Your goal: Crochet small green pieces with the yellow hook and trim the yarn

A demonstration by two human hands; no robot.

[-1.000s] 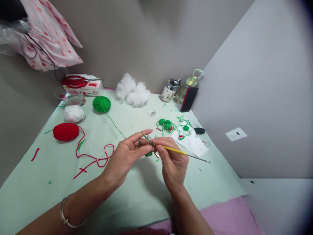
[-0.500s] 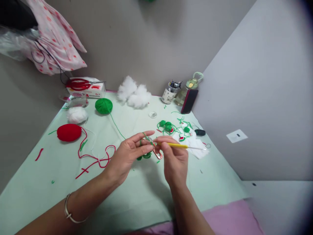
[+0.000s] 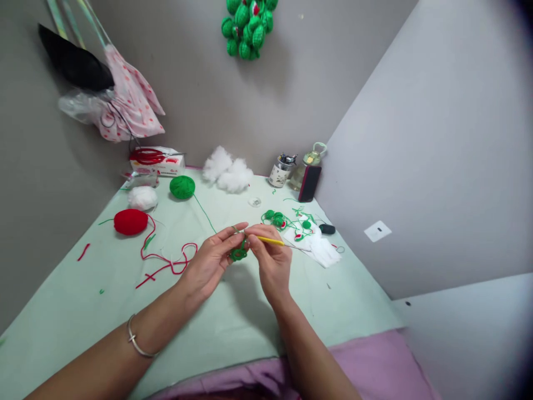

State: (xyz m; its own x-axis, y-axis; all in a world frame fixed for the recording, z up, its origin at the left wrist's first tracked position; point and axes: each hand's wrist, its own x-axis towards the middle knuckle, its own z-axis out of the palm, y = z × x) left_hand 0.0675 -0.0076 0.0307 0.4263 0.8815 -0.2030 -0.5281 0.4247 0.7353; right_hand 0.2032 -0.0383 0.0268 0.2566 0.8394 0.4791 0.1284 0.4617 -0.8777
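Above the smooth pale green tablecloth [image 3: 208,344]: two bare hands meet, close together, apparently so tool and yarn can work at one spot.
Left hand [image 3: 206,264]: fingertips pinch a small looped green crocheted piece [image 3: 238,254], hanging just below the thumb; green yarn crosses the forefinger, probably for tension.
Right hand [image 3: 272,258]: thumb and fingers grasp a slim yellow-handled metal crochet hook [image 3: 270,240], presumably for fine control (its working tip is lost to me among the fingers).
Round green yarn ball [image 3: 182,188]: behind the hands, to the left, its strand running towards them, likely with room to unwind.
Tabletop: an oval red yarn ball [image 3: 130,222] lies left, fluffy white stuffing [image 3: 229,171] near the back wall, crumpled white tissue [image 3: 325,253] right.
Corner: a dark, red-edged phone [image 3: 310,184] stands before a clear bottle [image 3: 297,176], perhaps propped for viewing.
Room: plain grey walls [image 3: 200,105]; a cluster of green crocheted balls [image 3: 249,33] hangs high up.
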